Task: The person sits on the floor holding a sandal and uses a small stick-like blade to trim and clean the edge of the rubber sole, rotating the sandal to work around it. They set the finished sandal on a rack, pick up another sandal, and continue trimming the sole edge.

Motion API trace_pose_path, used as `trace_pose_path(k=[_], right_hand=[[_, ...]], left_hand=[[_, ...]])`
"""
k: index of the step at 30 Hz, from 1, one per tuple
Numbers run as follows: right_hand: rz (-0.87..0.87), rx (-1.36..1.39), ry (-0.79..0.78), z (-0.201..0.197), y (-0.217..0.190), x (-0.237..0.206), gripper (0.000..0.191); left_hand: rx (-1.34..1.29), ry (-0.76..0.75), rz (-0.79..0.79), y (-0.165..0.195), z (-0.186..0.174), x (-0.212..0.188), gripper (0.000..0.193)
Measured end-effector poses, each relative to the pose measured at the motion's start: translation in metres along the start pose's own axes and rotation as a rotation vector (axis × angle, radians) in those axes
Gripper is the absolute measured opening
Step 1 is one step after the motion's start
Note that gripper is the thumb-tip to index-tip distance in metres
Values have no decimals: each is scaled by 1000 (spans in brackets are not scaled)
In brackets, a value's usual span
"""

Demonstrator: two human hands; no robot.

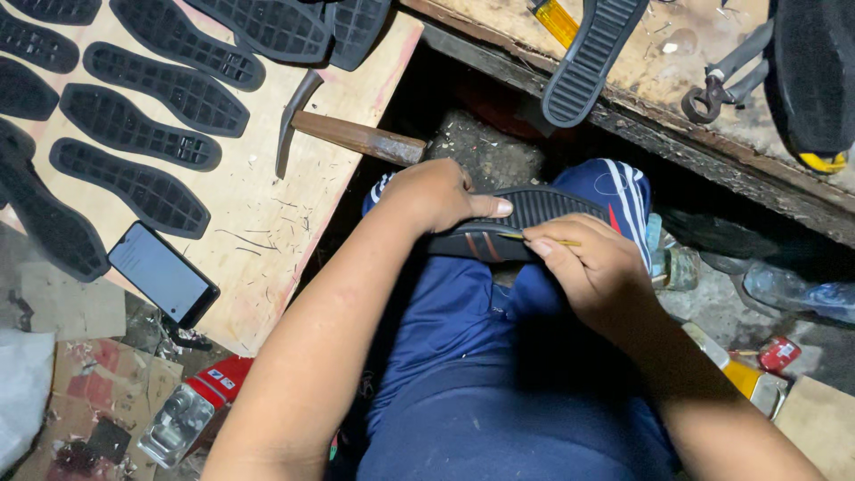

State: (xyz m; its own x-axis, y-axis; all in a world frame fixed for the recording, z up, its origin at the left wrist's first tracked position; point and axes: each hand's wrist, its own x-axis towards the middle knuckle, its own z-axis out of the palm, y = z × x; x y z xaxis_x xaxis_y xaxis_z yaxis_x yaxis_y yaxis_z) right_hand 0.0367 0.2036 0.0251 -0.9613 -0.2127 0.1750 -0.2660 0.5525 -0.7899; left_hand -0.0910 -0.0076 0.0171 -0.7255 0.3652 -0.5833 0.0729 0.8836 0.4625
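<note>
Left hand (435,194) pins a black sole (525,223) on the lap; right hand (595,267) pinches a thin yellow stick (543,239), probably spreading glue.

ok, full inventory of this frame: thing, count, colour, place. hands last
shoe sole in hand: 1, black, ribbed, across the lap
thin stick: 1, yellowish, against the sole's edge
loose soles: about ten, some cut off by the frame, black, on the board at upper left
wooden board: 1, pale, left
hammer: 1, brown handle, dark head, at the board's right edge
phone: 1, black, screen lit, on the board's lower edge
ribbed sole: 1, black, on the bench at top
pincers: 1, dark metal, on the bench at upper right
trousers: blue, white stripes
left hand: grips the sole's left end
right hand: holds the stick at the sole
</note>
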Motion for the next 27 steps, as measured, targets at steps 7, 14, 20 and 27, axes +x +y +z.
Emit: trace_pose_path(k=[7,14,20,27], right_hand=[[-77,-11,-18,10,-1,11,14],[-135,-265,-40,4,-10,12,12],[-108,-108,-59,2,-13,13,13],[-169,-28,-86,19,-11,23,13]], left_hand=[[-8,11,-4,-5,-1,1,76],[56,38,26,-5,-1,-4,80],[48,29,12,-4,-3,-8,78],[49,50,19,-5,-2,-16,78]])
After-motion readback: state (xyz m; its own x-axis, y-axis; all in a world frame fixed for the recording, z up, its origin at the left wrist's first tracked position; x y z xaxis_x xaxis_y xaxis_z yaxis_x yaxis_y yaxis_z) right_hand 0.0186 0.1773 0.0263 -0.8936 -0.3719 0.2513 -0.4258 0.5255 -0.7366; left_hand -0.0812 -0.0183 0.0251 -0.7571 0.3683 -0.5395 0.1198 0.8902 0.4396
